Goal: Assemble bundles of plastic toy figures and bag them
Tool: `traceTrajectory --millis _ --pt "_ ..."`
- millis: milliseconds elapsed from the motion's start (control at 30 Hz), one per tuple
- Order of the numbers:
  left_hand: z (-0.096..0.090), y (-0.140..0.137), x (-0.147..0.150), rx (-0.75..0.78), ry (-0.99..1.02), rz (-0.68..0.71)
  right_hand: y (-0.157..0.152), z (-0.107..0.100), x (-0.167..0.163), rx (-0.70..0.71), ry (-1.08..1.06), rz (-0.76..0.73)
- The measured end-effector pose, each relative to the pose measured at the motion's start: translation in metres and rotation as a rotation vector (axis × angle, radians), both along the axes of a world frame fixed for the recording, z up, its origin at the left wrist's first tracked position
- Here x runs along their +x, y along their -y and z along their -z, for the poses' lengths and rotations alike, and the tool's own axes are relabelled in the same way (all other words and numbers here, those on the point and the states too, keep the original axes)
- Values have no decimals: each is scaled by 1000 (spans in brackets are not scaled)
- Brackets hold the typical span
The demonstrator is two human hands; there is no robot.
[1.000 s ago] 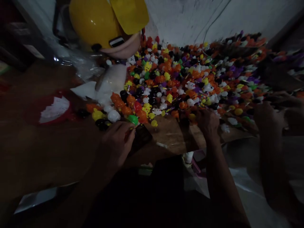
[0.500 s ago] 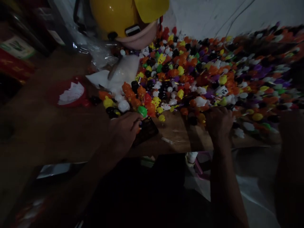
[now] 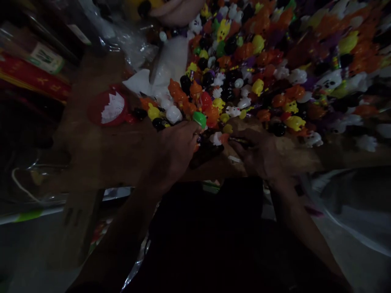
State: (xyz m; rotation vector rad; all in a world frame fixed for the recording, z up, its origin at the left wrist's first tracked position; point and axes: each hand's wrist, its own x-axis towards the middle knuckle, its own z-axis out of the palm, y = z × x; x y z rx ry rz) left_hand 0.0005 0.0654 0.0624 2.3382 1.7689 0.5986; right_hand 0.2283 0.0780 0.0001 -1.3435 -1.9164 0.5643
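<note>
In the dim light, my right hand (image 3: 261, 152) pinches a thin dark stick whose orange and white figure end (image 3: 220, 138) points left. My left hand (image 3: 177, 148) is closed at the front edge of the pile; small orange and dark bits show at its fingertips, but what it holds is too dark to name. A green ball-like toy (image 3: 199, 119) sits just beyond those fingers. Between both hands lies a dark flat tray (image 3: 207, 156) on the wooden table (image 3: 116, 154). Small plastic figures, such as a yellow one (image 3: 258, 86) and a white ghost-like one (image 3: 330, 81), are heaped behind.
A red bowl (image 3: 91, 110) with white paper pieces stands to the left. Clear plastic bags (image 3: 171, 61) and a pink basin (image 3: 177, 12) are at the back. A small white strip (image 3: 234, 159) lies near the table's front edge.
My right hand has moved left from the pile toward my left hand and now holds the stick with the orange and white end. The view has tilted lower.
</note>
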Motion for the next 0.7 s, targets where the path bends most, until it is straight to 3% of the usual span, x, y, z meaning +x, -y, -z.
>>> traceTrajectory --millis 233,333,433,567,700 --pt "5 1 0 20 43 12 -23 -15 -37 -105 94 -42" --pt "10 1 -2 43 112 37 -26 -2 -48 -151 -9 -85" --pt "16 1 -3 63 143 25 -23 23 -53 -80 -50 -82" --pt "22 2 -1 40 142 -15 -16 34 -60 -78 118 -35" --pt "18 2 -2 72 93 3 -17 13 -66 -167 353 -60"
